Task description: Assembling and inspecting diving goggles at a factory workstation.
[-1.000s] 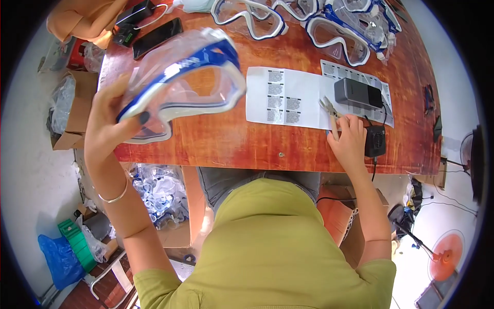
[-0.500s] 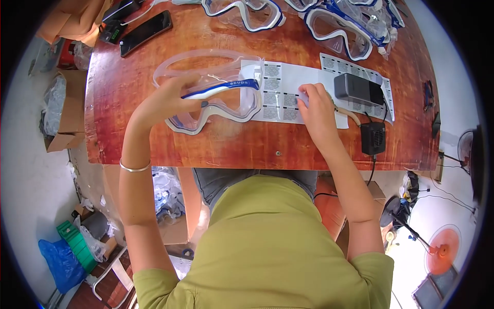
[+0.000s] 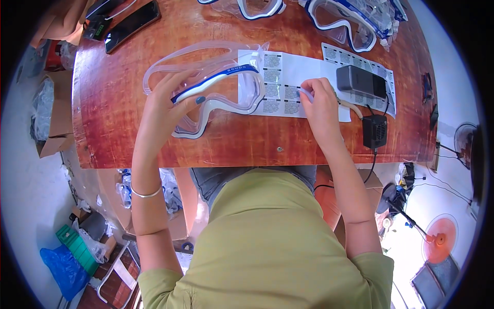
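My left hand [image 3: 163, 105] grips a diving mask [image 3: 221, 103] by the left side of its blue-and-white frame, thumb at the lower rim and fingers behind. The clear strap [image 3: 193, 49] loops out behind the mask, over the tabletop. The mask's right side overlaps a sheet of printed labels [image 3: 280, 107]. Over the right part of that sheet, my right hand [image 3: 321, 105] is closed in a pinch on a small pale label [image 3: 307, 95]. Much of the label is hidden by the fingertips.
Several diving masks [image 3: 355, 31] lie along the far side of the wooden table [image 3: 278, 149]. A grey box-shaped device [image 3: 360, 82] rests on a second label sheet [image 3: 334, 54], beside a black corded unit [image 3: 374, 131]. A phone [image 3: 133, 27] lies far left, near another person's arm [image 3: 62, 23].
My left hand has tilted the mask, turning its frame up more toward me. My right hand stays over the label sheet with its pinch. The whole view has shifted slightly.
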